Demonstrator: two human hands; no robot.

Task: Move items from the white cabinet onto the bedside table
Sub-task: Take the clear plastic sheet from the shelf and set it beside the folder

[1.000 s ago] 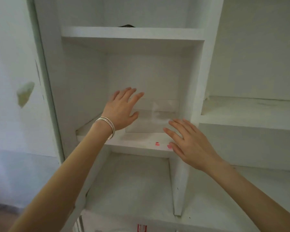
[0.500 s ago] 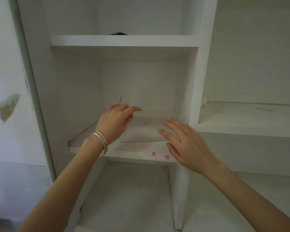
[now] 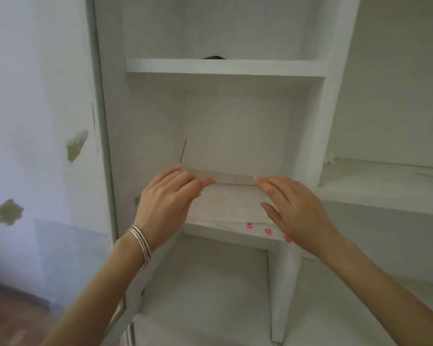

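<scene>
A clear, see-through box (image 3: 231, 179) stands on the middle shelf (image 3: 210, 229) of the white cabinet (image 3: 335, 96). Only its greyish top edge and faint front face show. My left hand (image 3: 165, 206), with silver bangles on the wrist, curls its fingers and thumb round the box's left top corner. At the right end my right hand (image 3: 295, 211) lies with its fingers over the top edge and its thumb spread against the front face. The bedside table is out of view.
On the upper shelf (image 3: 225, 67) a small dark thing (image 3: 213, 57) peeks over the edge. Red marks (image 3: 268, 231) dot the middle shelf's front edge. Wider shelves (image 3: 385, 193) extend to the right. A patchy wall (image 3: 35, 121) stands to the left.
Both hands have moved forward from the shelf's front onto the clear box; the left hand's fingers have curled round its left corner. The view has tilted upward.
</scene>
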